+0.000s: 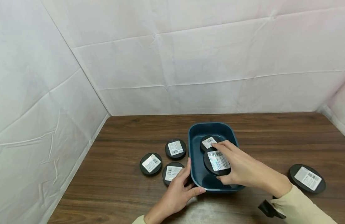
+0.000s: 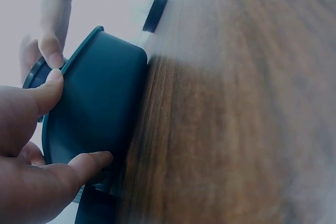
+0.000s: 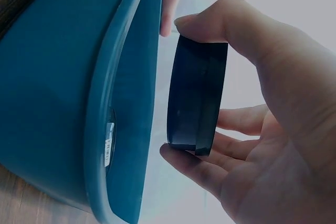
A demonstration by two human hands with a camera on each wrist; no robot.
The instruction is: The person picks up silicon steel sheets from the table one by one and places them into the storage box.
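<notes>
Brown tabletop (image 1: 105, 186) bears labelled discs (image 1: 151, 163) (left hand (image 1: 178, 194) partly hides one)

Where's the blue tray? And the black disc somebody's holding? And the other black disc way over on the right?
Blue tray (image 2: 97, 95): left wrist view, outer wall.
Held black disc (image 3: 195, 95): right wrist view, side.
Far-right black disc (image 1: 307, 178): head view, labelled top.
</notes>
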